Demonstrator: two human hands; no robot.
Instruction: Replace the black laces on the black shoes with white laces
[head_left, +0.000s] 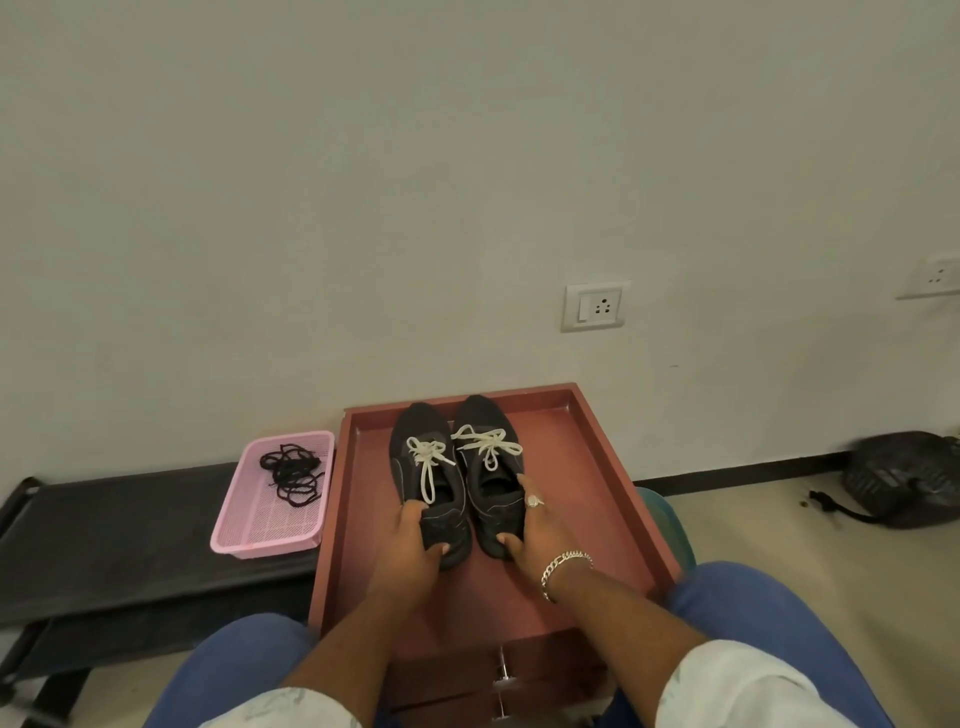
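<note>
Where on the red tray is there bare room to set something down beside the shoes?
Bare room: the red wooden tray right of the right black shoe, and a narrower strip between its left rim and the left black shoe. Crowded: the tray's middle, where both shoes and hands sit.

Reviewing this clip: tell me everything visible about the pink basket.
The pink basket is a shallow rectangular tray, plastic by its look, with a gridded mesh floor and slotted walls. It sits level on a black bench, beside the left edge of the reddish-brown cabinet top; whether they touch is unclear. A tangled pile of black laces lies in its far half; the near half shows bare mesh. Neither hand touches it.
</note>
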